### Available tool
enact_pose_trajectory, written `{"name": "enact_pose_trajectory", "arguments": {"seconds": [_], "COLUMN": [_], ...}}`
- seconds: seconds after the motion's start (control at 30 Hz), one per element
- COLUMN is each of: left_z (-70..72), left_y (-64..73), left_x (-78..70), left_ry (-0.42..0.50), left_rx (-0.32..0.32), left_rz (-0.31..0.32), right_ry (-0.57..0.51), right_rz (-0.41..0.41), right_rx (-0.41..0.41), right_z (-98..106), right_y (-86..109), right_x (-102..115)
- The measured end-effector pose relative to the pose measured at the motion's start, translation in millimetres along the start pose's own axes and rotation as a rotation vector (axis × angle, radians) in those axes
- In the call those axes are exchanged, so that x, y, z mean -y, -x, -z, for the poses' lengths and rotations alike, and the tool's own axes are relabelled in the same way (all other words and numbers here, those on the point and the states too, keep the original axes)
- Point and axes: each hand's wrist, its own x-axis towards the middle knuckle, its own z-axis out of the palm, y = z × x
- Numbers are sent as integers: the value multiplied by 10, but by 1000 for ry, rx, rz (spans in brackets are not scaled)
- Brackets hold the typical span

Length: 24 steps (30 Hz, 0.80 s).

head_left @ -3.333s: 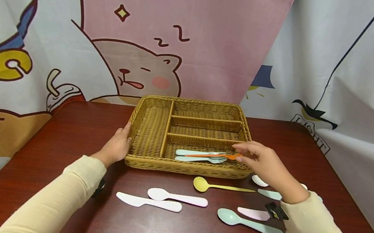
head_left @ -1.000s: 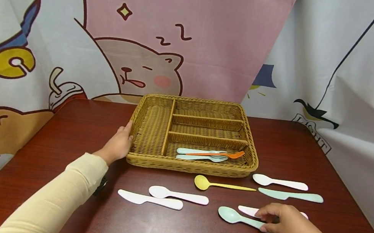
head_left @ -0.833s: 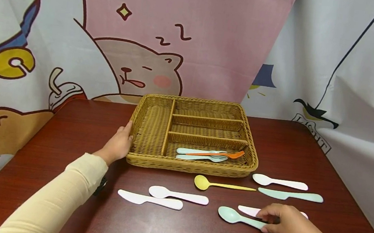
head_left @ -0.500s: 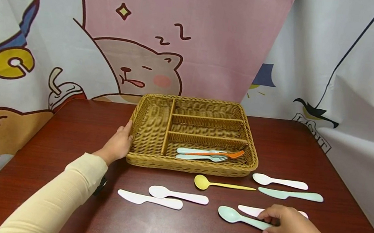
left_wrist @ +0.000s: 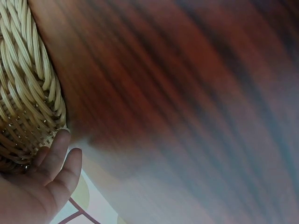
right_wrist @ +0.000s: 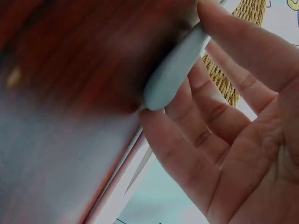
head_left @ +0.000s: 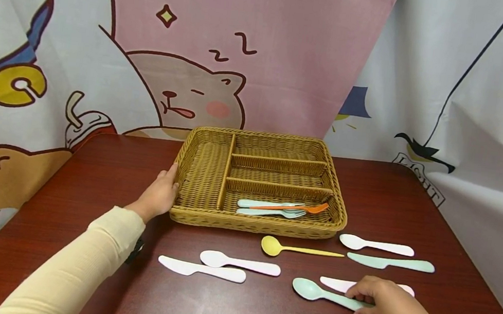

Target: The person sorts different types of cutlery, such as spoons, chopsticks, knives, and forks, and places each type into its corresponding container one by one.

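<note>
My left hand [head_left: 159, 196] rests against the left wall of a wicker cutlery basket [head_left: 255, 225], its fingers fairly straight along the woven side. In the left wrist view, the fingertips [left_wrist: 60, 140] meet the weave. The right hand [head_left: 390, 305] pinches the handle of a mint green spoon [head_left: 308, 289] between thumb and fingers, low over the table. The handle end [right_wrist: 163, 86] shows among the fingers in the right wrist view. Partly behind that hand lies a pink knife [head_left: 335, 284]. An orange fork [head_left: 315, 209] lies across two mint forks [head_left: 273, 213] in the basket's front compartment.
On the dark red table [head_left: 103, 187] lie a yellow spoon [head_left: 271, 246], a pale pink spoon [head_left: 216, 259], a white knife [head_left: 183, 266], a white spoon [head_left: 353, 241] and a mint knife [head_left: 374, 261]. A printed cloth [head_left: 292, 42] hangs behind.
The right hand has let go of the orange fork in the basket and come down to the mint spoon, where its fingers have closed on the handle. The left hand stays at the basket.
</note>
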Motion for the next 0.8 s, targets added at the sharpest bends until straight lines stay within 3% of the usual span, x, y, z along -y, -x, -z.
{"name": "enact_pose_trajectory", "arguments": {"seconds": [0.4,0.8], "left_z": [8,0], "left_y": [24,22], "left_x": [-15,-13], "left_ry": [24,29], "left_rx": [26,28], "left_rz": [5,13], "right_ry": [64,-5], "right_rz": [135,222], "right_rx": [-106,-229], "right_z": [-33,206], "right_y": [-35,-190], "right_x": [38,128]}}
